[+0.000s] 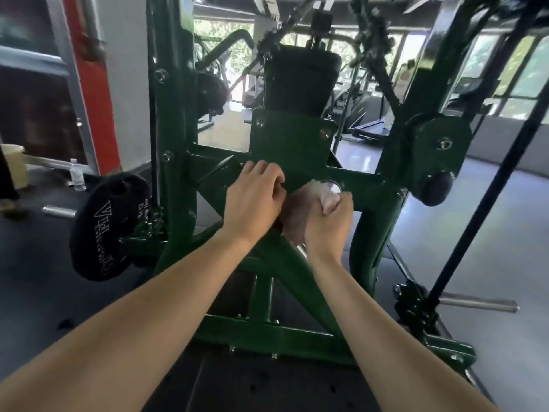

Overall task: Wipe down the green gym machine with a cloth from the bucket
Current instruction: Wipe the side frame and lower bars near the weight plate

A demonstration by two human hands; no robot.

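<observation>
Two hands met at the middle of the green machine [285, 138], right on its horizontal crossbar, just under the bolted centre plate. Right hand [326, 224] had its fingers [341, 203] wrapped tight round a bunched pale cloth [292, 218], a tuft poking out the top of the fist. Left hand [252, 203] sat against the cloth's other side with its own fingers curled under and the tips hidden. Whether they pinched cloth or just braced on the steel, I couldn't tell. That cloth looked soft, light, floppy and probably damp, so it was best balled in the palm and pressed flat. The painted frame looked rigid and smooth, with plenty of bolts and corners to snag on. Any writing? The black weight plate [110, 227] at the machine's left edge showed white lettering: "kg" was legible, the larger word too skewed to read.
</observation>
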